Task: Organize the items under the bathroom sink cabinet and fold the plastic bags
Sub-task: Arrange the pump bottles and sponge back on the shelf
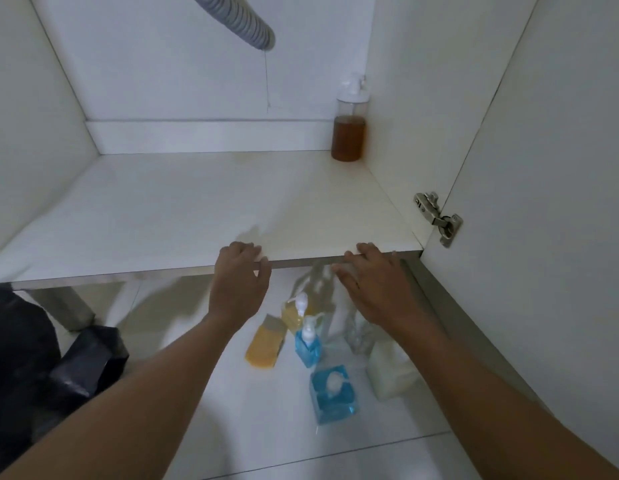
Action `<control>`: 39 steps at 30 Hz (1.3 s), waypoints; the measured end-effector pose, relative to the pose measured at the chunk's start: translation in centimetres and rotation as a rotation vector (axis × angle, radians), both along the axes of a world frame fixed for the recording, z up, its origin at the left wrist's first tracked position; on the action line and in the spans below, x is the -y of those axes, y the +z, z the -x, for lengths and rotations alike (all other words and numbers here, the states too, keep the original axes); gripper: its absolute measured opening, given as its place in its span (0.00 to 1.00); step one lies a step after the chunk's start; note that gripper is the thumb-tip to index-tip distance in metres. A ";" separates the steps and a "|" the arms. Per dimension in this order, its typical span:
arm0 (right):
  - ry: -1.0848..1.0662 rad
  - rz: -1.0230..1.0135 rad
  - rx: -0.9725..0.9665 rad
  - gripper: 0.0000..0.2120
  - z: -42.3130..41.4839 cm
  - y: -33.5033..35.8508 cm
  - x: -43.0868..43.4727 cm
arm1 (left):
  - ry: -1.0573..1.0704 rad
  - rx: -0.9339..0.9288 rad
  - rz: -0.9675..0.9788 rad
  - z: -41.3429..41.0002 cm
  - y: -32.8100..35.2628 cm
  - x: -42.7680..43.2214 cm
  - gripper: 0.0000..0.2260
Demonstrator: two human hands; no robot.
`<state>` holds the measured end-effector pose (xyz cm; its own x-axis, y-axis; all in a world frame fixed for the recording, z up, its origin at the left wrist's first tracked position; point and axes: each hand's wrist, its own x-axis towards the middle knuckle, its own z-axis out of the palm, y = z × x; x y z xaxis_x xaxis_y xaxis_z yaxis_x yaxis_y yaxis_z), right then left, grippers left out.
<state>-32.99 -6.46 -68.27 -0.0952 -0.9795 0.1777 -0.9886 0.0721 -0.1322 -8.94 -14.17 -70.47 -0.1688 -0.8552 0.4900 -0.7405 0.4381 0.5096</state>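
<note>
Head view, looking into the open sink cabinet. Cabinet floor (pixel 197 202) white and almost bare; one clear pump bottle (pixel 349 123) with amber liquid stands upright in the back right corner, against the side wall. Grey ribbed drain hose (pixel 239 22) hangs in from the top, its end free above the cabinet floor. Door (pixel 560 168) swung open at right, metal hinge (pixel 438 218) showing on its inner edge. Left hand (pixel 240 282) at the front edge of the cabinet floor, fingers loosely curled over the lip, nothing held. Right hand (pixel 374 282) just beside the same edge, fingers spread and slack, palm down, also grasping nothing. Below the hands, on the tiled floor (pixel 232 427) in front of the cabinet, a cluster of items: a yellow pump bottle (pixel 296 311), a small blue pump bottle (pixel 307 344) just before it, a yellow sponge (pixel 265 348) to their left, a larger blue bottle (pixel 332 393) nearest the camera, a whitish container (pixel 387 372) to its right, and a clear bottle (pixel 356 334) partly under the right wrist. Black plastic bags (pixel 83 362) lie bunched, unfolded, at far left on the tiles.
</note>
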 end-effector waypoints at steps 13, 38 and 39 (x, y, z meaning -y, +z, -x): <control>-0.452 0.057 0.729 0.54 2.0 -4.4 -12.2 | 0.036 0.171 -0.467 4.0 -6.6 -4.1 0.32; -0.446 0.251 0.986 0.35 -0.2 -11.6 -14.3 | 0.052 0.294 -0.609 6.0 -8.4 -0.9 0.33; -0.439 0.254 0.992 0.35 -0.3 -11.8 -14.2 | 0.031 0.296 -0.592 5.9 -8.8 -1.0 0.34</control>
